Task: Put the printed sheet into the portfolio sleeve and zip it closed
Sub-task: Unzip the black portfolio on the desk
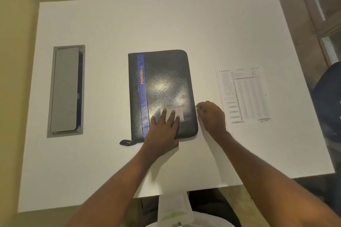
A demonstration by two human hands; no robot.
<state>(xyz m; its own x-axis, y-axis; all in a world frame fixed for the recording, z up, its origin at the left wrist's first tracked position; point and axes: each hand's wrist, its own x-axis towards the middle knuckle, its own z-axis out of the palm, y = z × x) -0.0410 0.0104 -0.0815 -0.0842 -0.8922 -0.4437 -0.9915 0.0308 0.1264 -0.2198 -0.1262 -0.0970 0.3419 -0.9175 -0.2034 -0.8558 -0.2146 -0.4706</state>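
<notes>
Left hand (pixel 163 129) presses flat, fingers straight, on the black portfolio (pixel 166 79) lying mid-tabletop (pixel 110 24); right hand (pixel 212 116) pinches its right edge with curled fingers. The printed sheet (pixel 245 94) lies just right of that hand.

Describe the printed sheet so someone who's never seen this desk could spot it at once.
On the white table, find the black portfolio with the blue stripe at the centre. The printed sheet lies flat to its right, just past the right hand. It is the only paper: white, thin, covered in a dense grey grid of small print.
</notes>
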